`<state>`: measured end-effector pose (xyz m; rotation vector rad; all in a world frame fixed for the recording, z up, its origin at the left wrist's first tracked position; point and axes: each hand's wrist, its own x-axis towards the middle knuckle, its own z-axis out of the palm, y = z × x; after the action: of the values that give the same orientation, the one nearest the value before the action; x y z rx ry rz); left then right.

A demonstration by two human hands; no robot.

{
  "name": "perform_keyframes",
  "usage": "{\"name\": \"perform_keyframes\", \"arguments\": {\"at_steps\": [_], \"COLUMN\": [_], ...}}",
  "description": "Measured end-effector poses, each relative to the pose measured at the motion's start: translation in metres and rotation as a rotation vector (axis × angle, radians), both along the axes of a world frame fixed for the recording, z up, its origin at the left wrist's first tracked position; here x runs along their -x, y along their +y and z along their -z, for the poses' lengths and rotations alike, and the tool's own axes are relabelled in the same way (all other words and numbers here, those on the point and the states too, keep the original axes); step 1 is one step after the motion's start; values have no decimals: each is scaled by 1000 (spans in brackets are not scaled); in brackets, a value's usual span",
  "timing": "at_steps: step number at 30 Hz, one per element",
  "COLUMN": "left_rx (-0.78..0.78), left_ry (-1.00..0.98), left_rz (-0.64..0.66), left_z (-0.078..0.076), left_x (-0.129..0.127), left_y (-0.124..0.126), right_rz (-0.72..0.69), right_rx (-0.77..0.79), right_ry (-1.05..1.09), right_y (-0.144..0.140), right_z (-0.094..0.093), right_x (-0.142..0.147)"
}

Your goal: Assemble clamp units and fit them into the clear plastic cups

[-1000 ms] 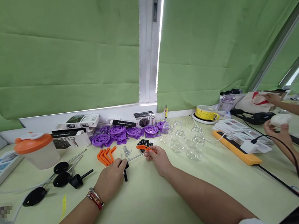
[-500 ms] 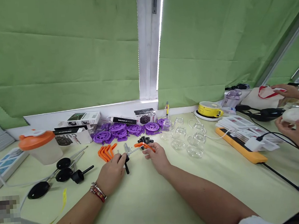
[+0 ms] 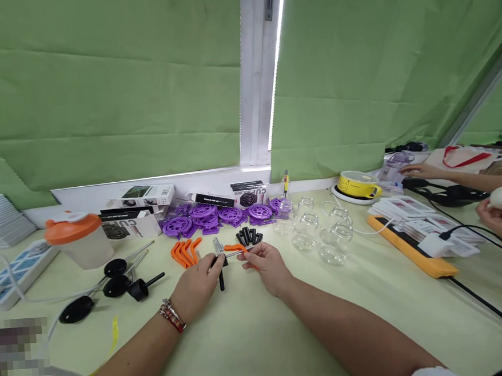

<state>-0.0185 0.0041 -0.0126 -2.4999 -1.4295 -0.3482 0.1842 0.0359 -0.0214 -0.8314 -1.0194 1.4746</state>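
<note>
Right now my left hand (image 3: 197,286) pinches the black rod (image 3: 221,275), my right (image 3: 267,267) grips the orange clip (image 3: 234,248); misaligned, they could slip into the screws (image 3: 218,245).

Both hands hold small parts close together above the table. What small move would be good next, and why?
Probably bring the two parts together: the left hand grips a black plastic handle with a thin metal rod, and the right hand pinches an orange plastic lever right at the rod's far end. The pieces nearly meet, so a short nudge of the lever towards the rod seems the natural step.
</note>
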Motion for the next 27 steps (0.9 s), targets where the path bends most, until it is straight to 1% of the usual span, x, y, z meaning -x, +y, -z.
{"name": "perform_keyframes", "arguments": {"at_steps": [4, 6, 9, 11, 13, 15, 18, 20, 23, 25, 27], "left_rx": [-24, -7, 71, 142, 262, 438, 730, 863, 928, 910, 849], "left_ry": [-139, -232, -388, -533, -730, -972, -1314, -1450, -1529, -1501, -1420], "left_rz": [131, 179, 187, 149, 70, 10, 26, 17, 24, 35, 10], "left_z": [4, 6, 7, 7, 7, 5, -3, -9, -16, -17, -16], "left_x": [-1, -2, -4, -5, -7, -10, -19, -24, -27, -26, -25], "left_y": [1, 1, 2, 3, 5, 5, 1, -3, -8, -10, -10], "right_rz": [32, 23, -19, -58, -88, -96, -80, -73, -92, -124, -157], "right_rx": [18, 5, -42, -66, -78, -84, -80, -80, -107, -131, -151], "right_ry": [82, 106, 114, 93, 51, 13, -11, -24, -27, -21, -26], "right_y": [1, 1, 0, -2, -3, -4, -5, -6, -9, -10, -11], "right_z": [0, 1, 3, 4, 6, 7, 6, 5, 4, 4, 3], "right_x": [-3, -4, -4, -2, 0, 2, 4, 4, 4, 5, 5]}}
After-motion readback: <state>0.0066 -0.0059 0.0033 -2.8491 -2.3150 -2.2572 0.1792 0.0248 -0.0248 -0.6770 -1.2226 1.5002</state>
